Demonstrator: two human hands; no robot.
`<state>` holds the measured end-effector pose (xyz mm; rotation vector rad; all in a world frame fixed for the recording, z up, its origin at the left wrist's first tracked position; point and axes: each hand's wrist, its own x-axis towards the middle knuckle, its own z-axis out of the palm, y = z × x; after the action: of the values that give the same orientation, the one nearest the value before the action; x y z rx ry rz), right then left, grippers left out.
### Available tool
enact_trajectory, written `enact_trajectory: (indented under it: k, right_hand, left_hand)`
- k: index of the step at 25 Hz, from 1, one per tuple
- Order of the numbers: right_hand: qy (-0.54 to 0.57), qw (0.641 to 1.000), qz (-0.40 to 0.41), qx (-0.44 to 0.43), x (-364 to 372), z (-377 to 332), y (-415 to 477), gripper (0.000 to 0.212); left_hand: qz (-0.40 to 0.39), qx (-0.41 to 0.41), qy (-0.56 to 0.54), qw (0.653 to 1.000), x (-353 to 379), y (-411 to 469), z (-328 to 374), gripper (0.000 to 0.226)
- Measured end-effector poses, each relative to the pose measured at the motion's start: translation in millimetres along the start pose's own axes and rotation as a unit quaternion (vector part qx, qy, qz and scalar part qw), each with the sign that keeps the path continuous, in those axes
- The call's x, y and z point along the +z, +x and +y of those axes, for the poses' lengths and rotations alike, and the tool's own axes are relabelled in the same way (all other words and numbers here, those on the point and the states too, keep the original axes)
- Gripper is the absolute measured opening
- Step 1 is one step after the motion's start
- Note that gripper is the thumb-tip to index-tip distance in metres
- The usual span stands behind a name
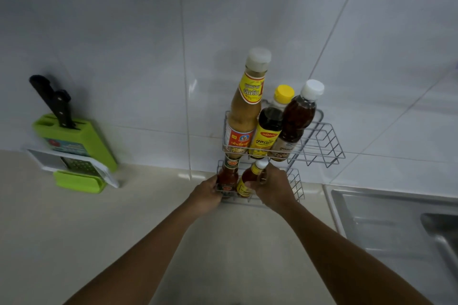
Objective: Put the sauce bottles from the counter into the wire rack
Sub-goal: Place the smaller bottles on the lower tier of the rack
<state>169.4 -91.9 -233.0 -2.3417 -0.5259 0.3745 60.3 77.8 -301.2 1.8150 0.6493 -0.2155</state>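
Right hand (272,187) hides orange bottle (247,179) side; sink (396,218) cut off right.

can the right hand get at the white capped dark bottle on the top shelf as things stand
Probably yes. The right hand is shut on the small yellow-label bottle in the lower shelf, so it must let go first. The white-capped dark bottle stands above it at the open front of the upper shelf, unblocked.
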Motion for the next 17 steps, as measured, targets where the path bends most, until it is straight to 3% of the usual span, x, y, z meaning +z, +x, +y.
enact_trajectory:
  k: [8, 14, 17]
  right_hand:
    - [-0.013, 0.998, -0.054, -0.031, 14, 12, 9, 0.044]
    - [0.028, 0.995, -0.083, -0.038, 15, 24, -2, 0.055]
    - [0.037, 0.995, -0.089, -0.038, 11, 23, -12, 0.059]
  left_hand:
    - [-0.001, -0.005, -0.005, 1.000, -5, -27, 18, 0.076]
    - [-0.015, -0.022, 0.001, 1.000, -11, -62, 40, 0.056]
    - [-0.011, -0.052, 0.024, 0.998, -18, -76, 47, 0.058]
